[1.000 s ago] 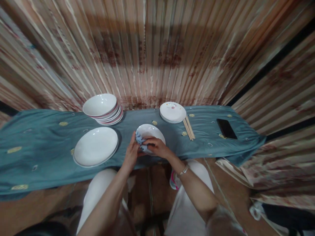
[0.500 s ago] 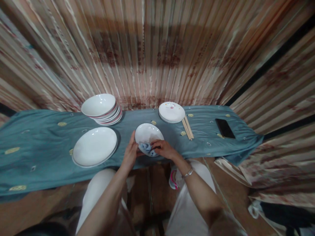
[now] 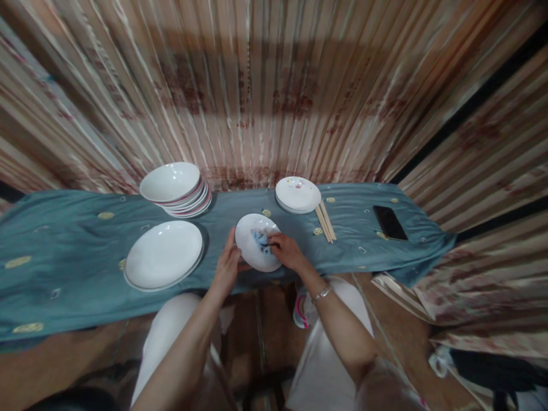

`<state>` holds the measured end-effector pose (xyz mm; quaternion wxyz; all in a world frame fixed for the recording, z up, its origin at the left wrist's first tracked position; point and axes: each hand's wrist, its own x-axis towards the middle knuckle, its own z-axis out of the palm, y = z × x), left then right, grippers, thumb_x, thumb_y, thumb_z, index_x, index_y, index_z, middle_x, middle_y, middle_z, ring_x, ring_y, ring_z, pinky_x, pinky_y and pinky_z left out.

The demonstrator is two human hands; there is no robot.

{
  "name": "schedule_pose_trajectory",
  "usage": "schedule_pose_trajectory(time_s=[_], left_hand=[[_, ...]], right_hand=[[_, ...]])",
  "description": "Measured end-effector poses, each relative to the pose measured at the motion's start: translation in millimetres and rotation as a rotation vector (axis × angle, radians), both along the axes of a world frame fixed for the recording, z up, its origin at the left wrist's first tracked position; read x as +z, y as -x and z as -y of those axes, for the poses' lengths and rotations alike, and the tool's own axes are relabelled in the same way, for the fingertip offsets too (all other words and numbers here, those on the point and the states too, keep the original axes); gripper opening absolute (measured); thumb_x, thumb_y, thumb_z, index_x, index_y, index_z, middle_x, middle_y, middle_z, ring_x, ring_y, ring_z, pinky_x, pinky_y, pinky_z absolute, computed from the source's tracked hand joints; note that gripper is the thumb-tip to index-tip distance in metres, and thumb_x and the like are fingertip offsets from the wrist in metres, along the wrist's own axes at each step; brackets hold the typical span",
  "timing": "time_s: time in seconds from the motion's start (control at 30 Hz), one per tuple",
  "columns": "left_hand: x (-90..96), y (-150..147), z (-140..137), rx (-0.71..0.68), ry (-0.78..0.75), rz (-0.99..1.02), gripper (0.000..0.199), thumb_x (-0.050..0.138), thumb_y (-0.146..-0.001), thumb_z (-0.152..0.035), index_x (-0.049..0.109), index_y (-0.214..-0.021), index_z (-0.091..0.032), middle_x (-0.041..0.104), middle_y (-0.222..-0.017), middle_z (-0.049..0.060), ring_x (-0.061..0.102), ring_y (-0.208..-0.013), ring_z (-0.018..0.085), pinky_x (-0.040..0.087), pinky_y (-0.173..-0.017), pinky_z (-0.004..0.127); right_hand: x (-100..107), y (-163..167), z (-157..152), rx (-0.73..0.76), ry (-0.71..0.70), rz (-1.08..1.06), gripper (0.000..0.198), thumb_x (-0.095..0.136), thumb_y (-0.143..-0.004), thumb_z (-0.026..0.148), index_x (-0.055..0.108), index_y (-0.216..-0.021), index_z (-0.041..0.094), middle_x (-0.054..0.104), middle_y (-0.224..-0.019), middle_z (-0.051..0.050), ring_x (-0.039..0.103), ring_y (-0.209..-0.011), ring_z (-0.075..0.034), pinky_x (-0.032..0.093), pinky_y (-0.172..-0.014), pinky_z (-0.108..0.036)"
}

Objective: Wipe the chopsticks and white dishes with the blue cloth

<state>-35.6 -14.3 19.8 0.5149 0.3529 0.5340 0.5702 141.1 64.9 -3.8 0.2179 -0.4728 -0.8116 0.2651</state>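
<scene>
Shows a large plate [image 3: 163,255] left of the small dish [image 3: 247,242] and stacked bowls [image 3: 171,181] left of and beyond it, finished or waiting, cannot tell which; grasps the dish's rim with the left hand [image 3: 228,264], pinches a blue cloth [image 3: 261,241] inside with the right hand [image 3: 286,251], wiping seemingly unfinished; shows flowered plates [image 3: 297,194] right of and beyond the dish, likewise unclear

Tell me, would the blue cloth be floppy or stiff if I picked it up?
Probably floppy: the blue cloth looks crumpled at the fingertips of the right hand. It's likely light, because it bunches up small inside the white dish. It might slide easily if pushed, since the dish has shiny spots and looks smooth.
</scene>
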Motion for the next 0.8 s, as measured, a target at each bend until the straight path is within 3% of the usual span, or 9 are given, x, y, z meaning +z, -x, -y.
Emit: schedule_pose_trajectory(time_s=[0.27,0.6,0.8], left_hand=[[1.2,-0.7,0.8,-0.015,0.031,-0.011,0.081,0.056,-0.076,-0.037,0.023,-0.149,-0.027,0.059,-0.103,0.005,0.058,-0.078,0.017,0.057,-0.066,0.034],[-1.5,0.2,0.2,-0.013,0.028,0.012,0.077,0.056,-0.079,-0.034,0.025,-0.149,-0.027,0.061,-0.095,0.003,0.059,-0.076,0.017,0.057,-0.067,0.034],[-4.3,1.0,-0.7,0.017,-0.022,-0.029,0.07,0.058,-0.079,-0.031,0.035,-0.145,-0.024,0.062,-0.118,0.007,0.06,-0.101,0.022,0.055,-0.082,0.036]], right_hand=[[-3.2,8.4,-8.2,0.024,-0.024,-0.145,0.028,0.048,-0.075,0.004,0.067,-0.089,0.02,0.068,-0.107,-0.003,0.061,-0.104,-0.017,0.044,-0.097,-0.032],[0.0,27.0,-1.2,0.084,-0.053,-0.272,0.034,0.049,-0.08,0.011,0.067,-0.107,0.022,0.059,-0.128,-0.006,0.051,-0.123,-0.021,0.034,-0.108,-0.039],[6.4,48.6,15.6,0.155,-0.091,-0.369,0.039,0.049,-0.084,0.017,0.06,-0.122,0.018,0.053,-0.137,-0.009,0.045,-0.129,-0.02,0.032,-0.112,-0.037]])
